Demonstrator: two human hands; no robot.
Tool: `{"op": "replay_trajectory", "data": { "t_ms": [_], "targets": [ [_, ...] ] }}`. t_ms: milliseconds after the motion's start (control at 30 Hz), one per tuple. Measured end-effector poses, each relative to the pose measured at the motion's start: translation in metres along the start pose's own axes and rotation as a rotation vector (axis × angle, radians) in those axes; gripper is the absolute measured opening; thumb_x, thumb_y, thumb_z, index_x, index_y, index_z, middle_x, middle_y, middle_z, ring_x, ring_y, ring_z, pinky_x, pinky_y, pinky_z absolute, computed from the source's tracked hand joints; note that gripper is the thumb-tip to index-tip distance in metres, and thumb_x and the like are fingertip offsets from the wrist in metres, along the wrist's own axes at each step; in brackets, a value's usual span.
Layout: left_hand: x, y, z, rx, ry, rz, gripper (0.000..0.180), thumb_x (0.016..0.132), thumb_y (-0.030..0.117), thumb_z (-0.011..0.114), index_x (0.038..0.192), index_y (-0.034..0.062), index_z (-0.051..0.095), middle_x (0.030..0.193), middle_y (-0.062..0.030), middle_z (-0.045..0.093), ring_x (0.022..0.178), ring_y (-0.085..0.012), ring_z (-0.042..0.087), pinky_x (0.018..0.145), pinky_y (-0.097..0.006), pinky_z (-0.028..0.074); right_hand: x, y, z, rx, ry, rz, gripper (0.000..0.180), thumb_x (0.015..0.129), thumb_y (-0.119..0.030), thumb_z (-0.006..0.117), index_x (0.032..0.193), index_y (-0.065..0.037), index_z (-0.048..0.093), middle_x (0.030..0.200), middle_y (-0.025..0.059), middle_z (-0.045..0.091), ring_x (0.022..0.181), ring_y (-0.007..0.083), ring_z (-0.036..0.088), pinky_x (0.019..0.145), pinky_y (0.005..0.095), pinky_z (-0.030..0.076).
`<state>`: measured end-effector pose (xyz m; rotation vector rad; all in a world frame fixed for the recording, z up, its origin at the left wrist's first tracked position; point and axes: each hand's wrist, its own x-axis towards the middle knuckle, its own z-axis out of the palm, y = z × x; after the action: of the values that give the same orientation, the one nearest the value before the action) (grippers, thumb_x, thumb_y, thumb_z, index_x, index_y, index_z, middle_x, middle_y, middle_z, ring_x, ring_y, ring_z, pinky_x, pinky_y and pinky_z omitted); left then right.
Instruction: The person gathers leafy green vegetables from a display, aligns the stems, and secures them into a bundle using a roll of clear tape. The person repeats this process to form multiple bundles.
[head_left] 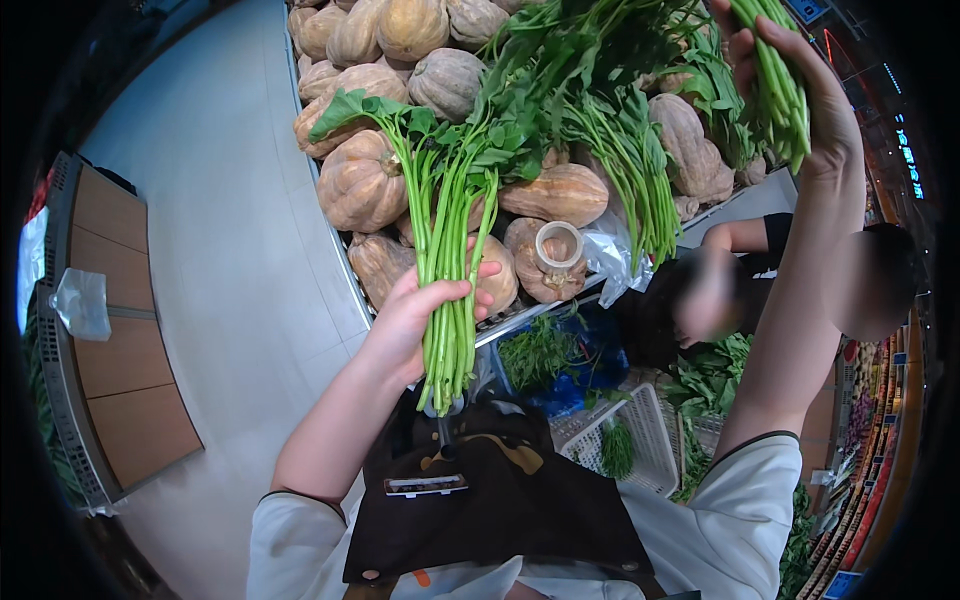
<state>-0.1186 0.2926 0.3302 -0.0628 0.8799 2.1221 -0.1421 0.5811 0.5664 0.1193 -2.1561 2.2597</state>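
My left hand (408,315) is closed around the lower stems of a bunch of long-stemmed leafy greens (450,250), its leaves pointing away from me toward the pumpkins. High at the right, my raised right hand (825,110) grips a second bunch of green stems (780,90); the upper frame edge cuts off its top. Between the hands, another bunch of greens (630,165) lies across tan, ribbed pumpkins (560,195). A roll of tape (558,264) rests on a pumpkin, near a crumpled clear plastic bag (612,262).
The pumpkins fill a display bin with a metal edge (335,240). Below it sit a blue-lined container (600,350) of greens and a white plastic crate (645,440). People (745,235) are close by on the right. A wood-panelled stand (125,390) stands left across the pale floor.
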Motion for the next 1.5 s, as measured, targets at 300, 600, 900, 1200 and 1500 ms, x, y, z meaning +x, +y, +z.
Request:
{"op": "replay_trajectory", "data": {
  "t_ms": [300, 600, 900, 1200, 1500],
  "targets": [
    [0.000, -0.004, 0.005, -0.312, -0.147, -0.073, 0.051, 0.081, 0.007, 0.043, 0.131, 0.0035, 0.030, 0.131, -0.0195, 0.040, 0.110, -0.0312, 0.051, 0.094, -0.050, 0.042, -0.057, 0.068, 0.108, -0.102, 0.019, 0.270, 0.043, 0.078, -0.010, 0.065, 0.116, 0.001, 0.049, 0.103, 0.0077, 0.060, 0.081, 0.0124, 0.060, 0.074, 0.0224, 0.051],
    [-0.015, -0.002, 0.011, -0.253, -0.002, -0.144, 0.033, 0.085, 0.020, 0.041, 0.112, 0.0016, 0.048, 0.092, -0.0084, 0.057, 0.079, -0.0160, 0.055, 0.070, -0.034, 0.050, -0.108, 0.166, 0.138, -0.058, 0.031, 0.450, 0.051, 0.073, 0.002, 0.066, 0.119, -0.002, 0.045, 0.101, 0.0050, 0.059, 0.095, 0.0127, 0.056, 0.085, 0.0281, 0.045],
    [-0.029, -0.012, 0.009, -0.087, 0.086, -0.102, 0.038, 0.084, 0.005, 0.045, 0.122, 0.0009, 0.041, 0.106, -0.0123, 0.055, 0.094, -0.0183, 0.057, 0.080, -0.033, 0.050, -0.110, 0.166, 0.140, 0.079, 0.123, 0.468, 0.047, 0.072, 0.003, 0.067, 0.115, -0.001, 0.049, 0.102, 0.0046, 0.060, 0.094, 0.0119, 0.056, 0.083, 0.0266, 0.045],
    [-0.029, -0.031, 0.008, -0.117, 0.060, -0.093, 0.046, 0.080, -0.001, 0.041, 0.126, -0.0001, 0.039, 0.117, -0.0122, 0.051, 0.105, -0.0208, 0.053, 0.090, -0.034, 0.044, -0.132, 0.207, 0.147, 0.009, 0.163, 0.395, 0.058, 0.072, 0.002, 0.066, 0.123, 0.000, 0.038, 0.111, 0.0071, 0.054, 0.101, 0.0131, 0.053, 0.087, 0.0281, 0.043],
    [-0.028, -0.036, 0.002, -0.090, 0.134, -0.066, 0.039, 0.080, 0.004, 0.044, 0.119, -0.0014, 0.046, 0.115, -0.0114, 0.054, 0.104, -0.0200, 0.053, 0.092, -0.035, 0.041, -0.139, 0.231, 0.149, -0.051, 0.248, 0.379, 0.061, 0.071, -0.003, 0.067, 0.123, 0.000, 0.035, 0.110, 0.0107, 0.054, 0.101, 0.0164, 0.054, 0.087, 0.0302, 0.043]
  ]
}}
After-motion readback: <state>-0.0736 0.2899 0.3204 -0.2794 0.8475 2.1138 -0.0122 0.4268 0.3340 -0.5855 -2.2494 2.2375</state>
